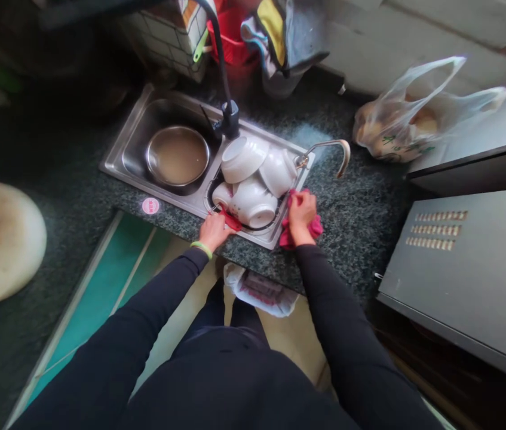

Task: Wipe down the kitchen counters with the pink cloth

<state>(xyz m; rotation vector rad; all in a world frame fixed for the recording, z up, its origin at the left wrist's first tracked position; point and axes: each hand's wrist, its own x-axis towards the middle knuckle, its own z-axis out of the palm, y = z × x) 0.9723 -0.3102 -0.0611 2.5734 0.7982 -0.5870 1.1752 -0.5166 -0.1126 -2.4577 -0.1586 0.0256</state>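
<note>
My left hand is closed at the near rim of the right sink basin, on a red handle-like piece. Part of that piece is hidden by the fingers. White bowls, several of them, are piled upside down or tilted in a dark-rimmed rack in this basin. To the right of the sink, my right hand presses a crumpled pink-red cloth onto the dark speckled counter, fingers curled into it.
A metal bowl of cloudy water sits in the left basin. Behind stand a black faucet and a thin curved tap. A plastic bag, a grey metal appliance and a round pale board flank the sink.
</note>
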